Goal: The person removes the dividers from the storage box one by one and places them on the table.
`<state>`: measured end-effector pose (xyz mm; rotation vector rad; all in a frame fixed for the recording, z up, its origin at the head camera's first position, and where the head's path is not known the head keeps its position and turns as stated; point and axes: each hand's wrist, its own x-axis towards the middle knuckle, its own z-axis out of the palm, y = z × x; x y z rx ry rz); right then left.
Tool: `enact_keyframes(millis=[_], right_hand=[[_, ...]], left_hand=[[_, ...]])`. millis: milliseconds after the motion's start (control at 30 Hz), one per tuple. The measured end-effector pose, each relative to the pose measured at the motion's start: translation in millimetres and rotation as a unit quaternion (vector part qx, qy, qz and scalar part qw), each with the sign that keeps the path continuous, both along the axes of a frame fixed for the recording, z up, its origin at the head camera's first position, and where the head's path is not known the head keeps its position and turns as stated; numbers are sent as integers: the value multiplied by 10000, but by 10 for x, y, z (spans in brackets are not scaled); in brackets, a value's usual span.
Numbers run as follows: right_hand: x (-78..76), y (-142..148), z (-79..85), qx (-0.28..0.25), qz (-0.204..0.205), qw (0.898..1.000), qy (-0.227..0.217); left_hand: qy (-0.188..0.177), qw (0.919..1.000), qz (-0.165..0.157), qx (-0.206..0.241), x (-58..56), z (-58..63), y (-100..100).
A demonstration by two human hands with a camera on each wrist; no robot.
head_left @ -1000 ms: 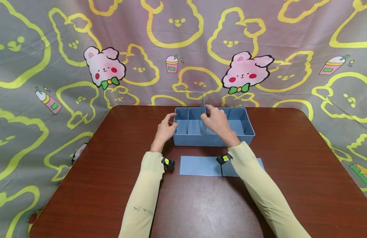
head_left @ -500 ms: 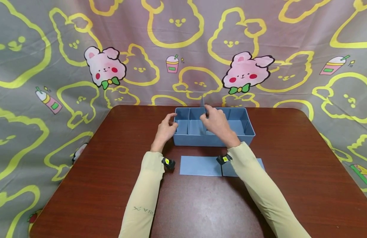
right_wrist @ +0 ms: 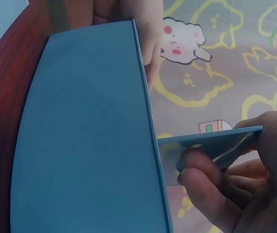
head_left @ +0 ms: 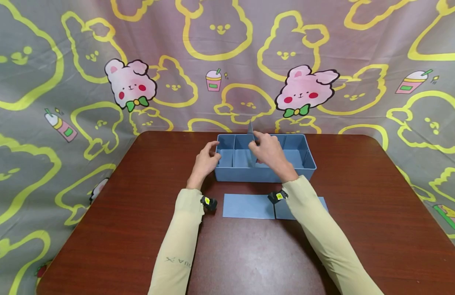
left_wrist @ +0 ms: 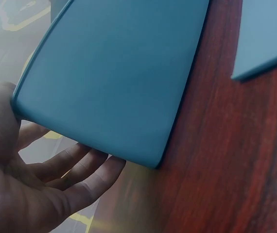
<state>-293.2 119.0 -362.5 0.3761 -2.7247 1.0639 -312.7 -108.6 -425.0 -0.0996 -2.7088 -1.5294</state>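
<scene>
A long blue storage box (head_left: 245, 174) stands near the far side of the table, with thin walls parting its inside. My left hand (head_left: 205, 159) holds the box's left end; in the left wrist view its fingers (left_wrist: 95, 187) lie against the end wall, the thumb by the rim. My right hand (head_left: 270, 152) pinches a thin blue divider (head_left: 251, 128), upright inside the box and sticking up above the rim. In the right wrist view this divider (right_wrist: 214, 145) rises beyond the front wall (right_wrist: 87, 131), between thumb and fingers. Its lower edge is hidden there.
Two flat blue panels lie on the brown table (head_left: 139, 209) in front of the box: a left panel (head_left: 248, 206) and a right panel (head_left: 285, 211), the latter partly under my right forearm. A patterned curtain (head_left: 175, 41) hangs right behind the table.
The divider in my right hand has shifted very slightly left at its top. Both hands and the box stay almost where they were.
</scene>
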Motion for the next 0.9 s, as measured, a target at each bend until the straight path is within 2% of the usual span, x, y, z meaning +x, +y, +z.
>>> enact_keyframes(millis=[500,700,900], right_hand=[[40,83,118,-213,-111,9989,403],[68,173,191,-450,-116,9971,599],[53,276,220,-660,-200,9962,538]], left_hand=[[-68,10000,14,32,3,8,11],[-88,9999,43,66,14,4,14],[-65,10000,41,54,8,-4,7]])
